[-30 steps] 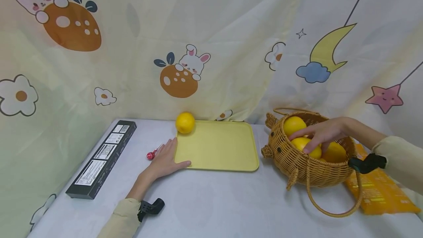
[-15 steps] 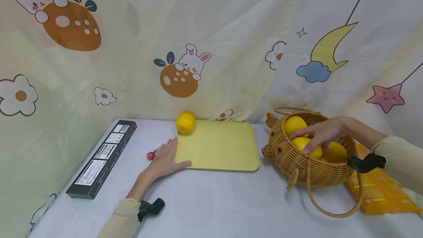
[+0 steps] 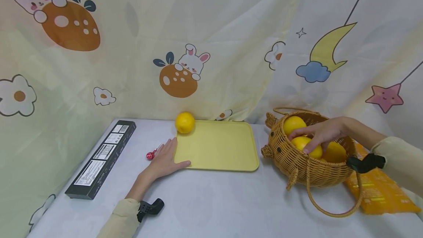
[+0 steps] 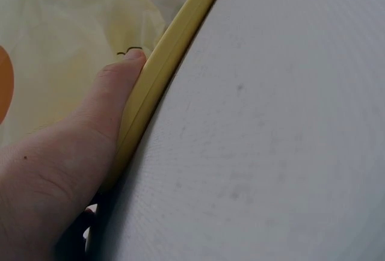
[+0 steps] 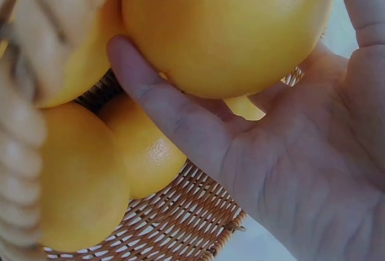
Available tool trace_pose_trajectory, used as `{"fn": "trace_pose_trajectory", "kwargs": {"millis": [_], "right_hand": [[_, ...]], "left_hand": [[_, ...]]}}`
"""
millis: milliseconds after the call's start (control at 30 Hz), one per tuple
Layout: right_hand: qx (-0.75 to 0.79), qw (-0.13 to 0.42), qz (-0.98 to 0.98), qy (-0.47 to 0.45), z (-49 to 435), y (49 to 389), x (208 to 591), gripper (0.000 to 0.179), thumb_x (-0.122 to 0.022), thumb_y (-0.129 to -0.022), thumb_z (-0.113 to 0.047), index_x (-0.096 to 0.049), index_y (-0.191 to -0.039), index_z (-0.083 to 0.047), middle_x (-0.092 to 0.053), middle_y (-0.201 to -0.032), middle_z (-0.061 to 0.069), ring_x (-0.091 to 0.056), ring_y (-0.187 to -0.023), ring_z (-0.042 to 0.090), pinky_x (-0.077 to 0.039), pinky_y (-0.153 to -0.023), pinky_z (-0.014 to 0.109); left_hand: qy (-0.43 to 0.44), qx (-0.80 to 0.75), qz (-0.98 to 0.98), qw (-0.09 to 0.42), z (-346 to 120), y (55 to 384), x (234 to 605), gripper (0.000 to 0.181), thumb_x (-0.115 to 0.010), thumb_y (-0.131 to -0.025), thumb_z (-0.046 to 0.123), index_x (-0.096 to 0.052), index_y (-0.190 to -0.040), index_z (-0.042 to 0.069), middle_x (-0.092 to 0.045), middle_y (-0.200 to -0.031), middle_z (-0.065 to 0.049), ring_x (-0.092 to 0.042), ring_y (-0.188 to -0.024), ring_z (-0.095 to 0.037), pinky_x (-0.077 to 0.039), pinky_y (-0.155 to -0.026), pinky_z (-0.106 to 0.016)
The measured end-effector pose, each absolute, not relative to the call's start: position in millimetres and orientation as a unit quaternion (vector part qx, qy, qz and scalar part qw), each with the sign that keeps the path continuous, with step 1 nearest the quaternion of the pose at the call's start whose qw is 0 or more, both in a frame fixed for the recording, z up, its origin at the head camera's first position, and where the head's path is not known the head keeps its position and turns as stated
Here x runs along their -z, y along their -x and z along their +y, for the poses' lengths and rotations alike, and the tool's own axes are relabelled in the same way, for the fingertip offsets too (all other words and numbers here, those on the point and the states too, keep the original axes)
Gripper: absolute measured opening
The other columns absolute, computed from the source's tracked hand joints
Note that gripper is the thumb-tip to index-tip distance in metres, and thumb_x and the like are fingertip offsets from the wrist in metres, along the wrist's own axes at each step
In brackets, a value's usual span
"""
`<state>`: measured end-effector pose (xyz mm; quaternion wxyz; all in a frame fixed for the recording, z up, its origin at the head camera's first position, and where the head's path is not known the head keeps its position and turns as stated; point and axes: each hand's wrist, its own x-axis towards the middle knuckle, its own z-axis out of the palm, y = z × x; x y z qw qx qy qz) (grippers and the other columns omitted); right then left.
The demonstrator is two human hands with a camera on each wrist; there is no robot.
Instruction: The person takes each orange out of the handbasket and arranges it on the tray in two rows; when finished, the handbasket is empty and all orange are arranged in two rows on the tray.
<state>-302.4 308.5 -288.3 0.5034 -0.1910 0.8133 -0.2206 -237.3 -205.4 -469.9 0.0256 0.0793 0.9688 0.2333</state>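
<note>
My right hand (image 3: 327, 132) reaches into a wicker basket (image 3: 317, 173) shaped like an animal. It grips a round, yellow-orange orange (image 5: 222, 32), thumb on the near side and fingers curled over the far side. More oranges (image 5: 84, 177) lie lower in the basket. My left hand (image 3: 165, 160) lies flat at the near left corner of a pale yellow tray (image 3: 216, 146), its thumb along the front rim (image 4: 153, 68). A red-wrapped lollipop (image 3: 150, 155) lies by its fingers. Another orange (image 3: 184, 122) sits on the tray's back left corner.
A long black box (image 3: 102, 159) with white labels lies at the left. An orange plastic packet (image 3: 386, 190) lies beside and partly behind the basket, whose rope handle (image 3: 333, 215) hangs forward over the white table. A printed curtain (image 3: 231, 47) rises behind the table.
The fingers of my right hand have bent slightly more around the orange in the basket. My left hand and the tray have stayed in place.
</note>
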Motion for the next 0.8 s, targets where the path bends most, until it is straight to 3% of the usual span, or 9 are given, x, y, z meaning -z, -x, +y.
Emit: {"fn": "trace_pose_trajectory", "kwargs": {"millis": [267,800], "right_hand": [[0.201,0.481,0.823,0.226,311.2,303.8,288.5,0.064,-0.065,-0.088,-0.035,-0.035,-0.142,-0.019,-0.044,-0.132,0.012,-0.047,-0.113,0.025,-0.049,-0.087,0.037],[0.217,0.487,0.812,0.238,315.1,306.5,289.6,0.062,-0.064,-0.089,-0.034,-0.035,-0.141,-0.017,-0.044,-0.127,0.012,-0.048,-0.111,0.025,-0.049,-0.088,0.037]], "left_hand": [[-0.078,-0.231,0.969,0.029,-205.8,237.4,470.1,0.119,-0.058,-0.076,0.075,-0.01,-0.155,0.001,-0.013,-0.163,-0.018,-0.011,-0.152,-0.035,-0.006,-0.124,-0.053],[-0.081,-0.231,0.969,0.024,-206.2,237.8,471.6,0.118,-0.059,-0.076,0.075,-0.011,-0.155,0.0,-0.014,-0.163,-0.018,-0.012,-0.152,-0.036,-0.006,-0.124,-0.053]]}}
